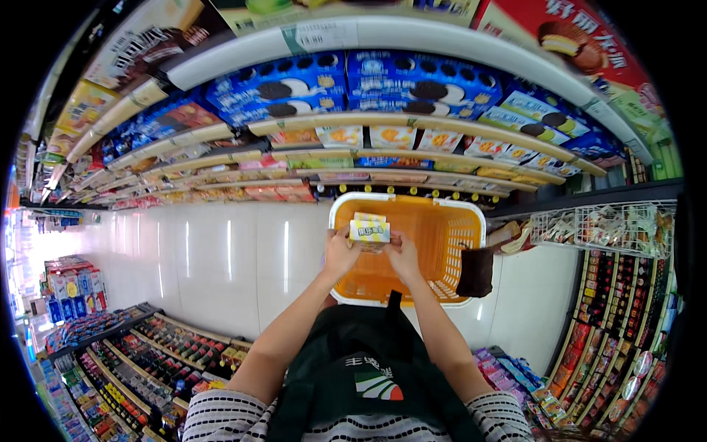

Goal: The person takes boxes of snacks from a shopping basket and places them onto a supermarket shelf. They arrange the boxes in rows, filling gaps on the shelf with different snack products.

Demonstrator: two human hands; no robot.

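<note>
Currently in hand: a small yellow-and-white pack [370,232], gripped at its two ends and held up above the basket [440,236], nearer the basket's left side than its right
Pack's long axis: left to right across the person's body, close to level in the view
Pack's facing: printed side up toward the head, lettering the right way up for the person, short ends pointing left and right
Beyond the pack: another yellow-and-white strip just past its far edge; whether a second pack or part of the same one, I cannot tell
Left hand [341,250]: closed on the pack's left end
Right hand [401,255]: closed on the pack's right end, the two hands apart with the pack between them
Basket: orange, slotted walls, white rim, longer from left to right, open side up
Dark brown item [476,272]: at the basket's right edge, its kind unclear
Shelves ahead: blue boxes [283,88] in a row, smaller packets on the tiers below
Floor [236,243]: pale, shiny tiles
Apron [339,368]: dark green, over striped sleeves [224,412]
</note>
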